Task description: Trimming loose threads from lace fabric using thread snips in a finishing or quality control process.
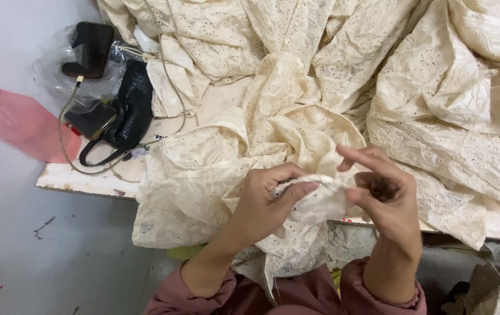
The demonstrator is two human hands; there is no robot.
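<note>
Left hand (264, 201): fingers curled and clamped on a bunched fold of cream embroidered cloth (320, 198), thumb lying across the top of the fold. Right hand (387, 201): thumb and lower fingers pinched on the other end of the same fold, with the forefinger and middle finger stretched out straight above it. The fold is held between the two hands, raised just above the near edge of the worktop (86, 178), close to the person's body.

The held fold is part of a large heap of the same cream eyelet cloth, which covers most of the worktop and spills over its near edge toward the person's lap. The cloth is crumpled, with deep creases running toward the far side.

Both forearms come up from the bottom of the view in dusty pink sleeves (378, 291).

On the far left of the worktop, well apart from the hands: a black handbag (130, 111) with its strap looped toward the edge, a clear plastic bag (66, 76) holding dark items, and a thin beige cable (63, 140) curving past them. A pink translucent object (16, 119) lies on the grey floor (40, 251) to the left of the worktop; its kind cannot be told.
</note>
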